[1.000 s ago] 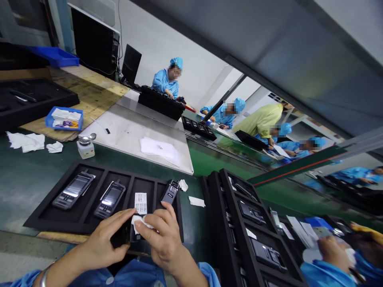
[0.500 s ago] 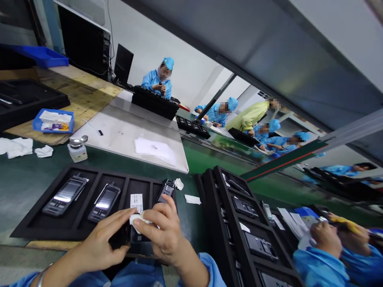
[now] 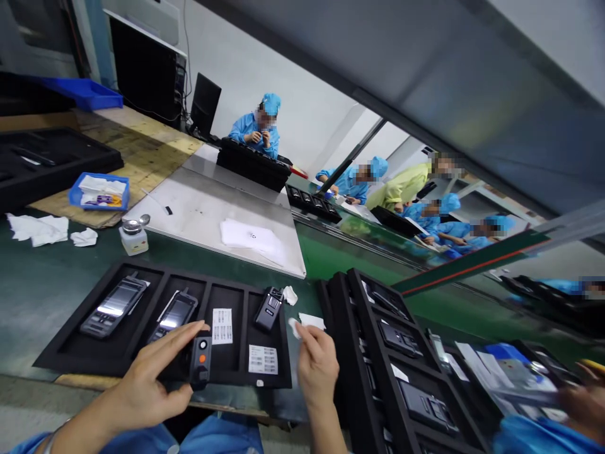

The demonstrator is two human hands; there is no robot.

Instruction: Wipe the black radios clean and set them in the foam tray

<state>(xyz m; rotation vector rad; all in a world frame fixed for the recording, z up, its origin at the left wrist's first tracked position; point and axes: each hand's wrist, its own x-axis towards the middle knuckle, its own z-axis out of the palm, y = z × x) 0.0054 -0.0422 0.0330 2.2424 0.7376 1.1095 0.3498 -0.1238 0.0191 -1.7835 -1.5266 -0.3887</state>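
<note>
My left hand point(image 3: 146, 384) grips a black handheld phone point(image 3: 200, 360), turned on edge so that a white and an orange round spot face me. Pinched in the fingers of my right hand point(image 3: 319, 366) is a small white wipe point(image 3: 293, 328), held to the right of the foam tray. That black foam tray point(image 3: 221, 373) lies in front of me. Two phones, a left one point(image 3: 115, 306) and a middle one point(image 3: 176, 315), rest there screen up. A smaller black device point(image 3: 269, 309) sits in the right compartment, above a printed label sheet point(image 3: 263, 359). Another label sheet point(image 3: 222, 326) lies beside it.
Stacked foam trays point(image 3: 378, 353) with devices stand at my right. A dispenser bottle point(image 3: 134, 238), crumpled tissues point(image 3: 40, 230) and a blue bin point(image 3: 99, 192) are at the left. White papers point(image 3: 250, 238) lie on the board. A co-worker's sleeve point(image 3: 543, 435) shows at far right.
My right hand has moved away from the phone to the right, carrying the wipe. The phone in my left hand is now uncovered, with its edge facing me.
</note>
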